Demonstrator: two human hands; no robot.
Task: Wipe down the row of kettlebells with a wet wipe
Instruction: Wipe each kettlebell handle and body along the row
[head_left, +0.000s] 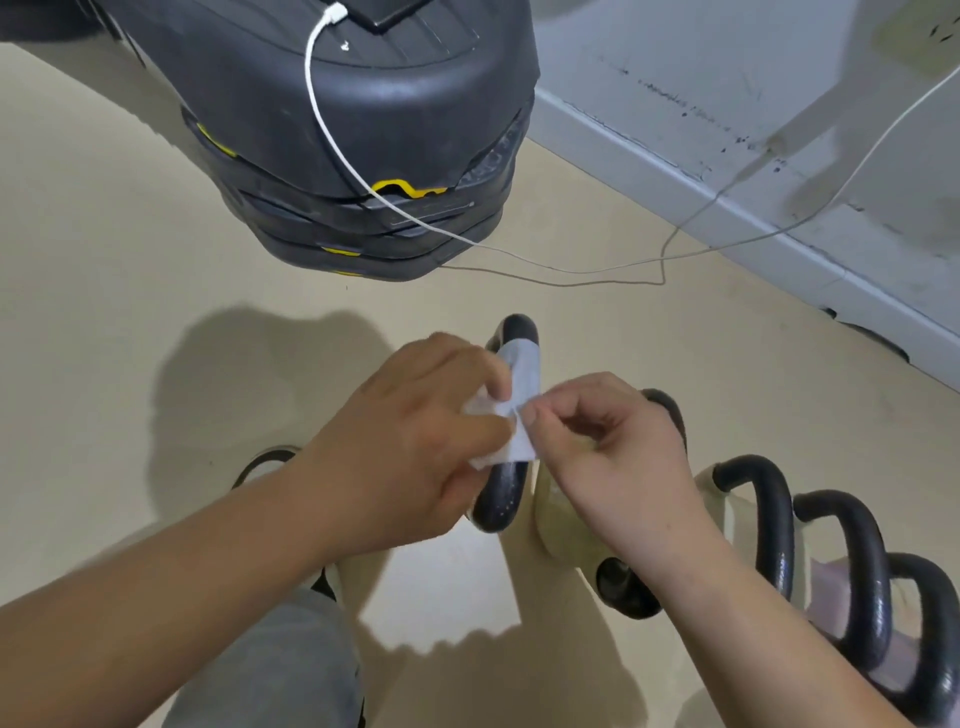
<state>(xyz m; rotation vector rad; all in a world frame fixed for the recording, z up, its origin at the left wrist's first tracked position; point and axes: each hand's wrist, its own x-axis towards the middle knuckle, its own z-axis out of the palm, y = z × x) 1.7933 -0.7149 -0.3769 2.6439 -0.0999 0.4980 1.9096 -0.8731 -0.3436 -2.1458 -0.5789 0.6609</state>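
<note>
The left hand (415, 441) and the right hand (597, 457) meet over a black kettlebell handle (505, 493), and both are clamped on one white wet wipe (522, 374). The left hand grips a bunched part of the wipe between thumb and curled fingers, on the left side of that handle. The right hand pinches the wipe's edge between thumb and forefinger on the handle's right side, with its other fingers curled in. The fingertips of the two hands nearly touch. The wipe drapes over the handle and covers its middle stretch. The far end and the near end of the handle show bare and glossy.

To the right of that handle, more kettlebells (776, 530) stand in a row, their black handles arching one after another toward the near right. Their bodies look pale. The right hand and wrist lie in front of the one next to the wrapped handle.

Beyond the handle, on the beige floor (104, 312), sits a stack of black step platforms (363, 130) with yellow marks. A white cable (328, 132) runs down the stack and trails across the floor toward the grey wall (727, 78), far right of the handle. Left of the handle a shoe (265, 460) shows past the left forearm. Nearer than the handle lies a grey trouser leg (291, 665).
</note>
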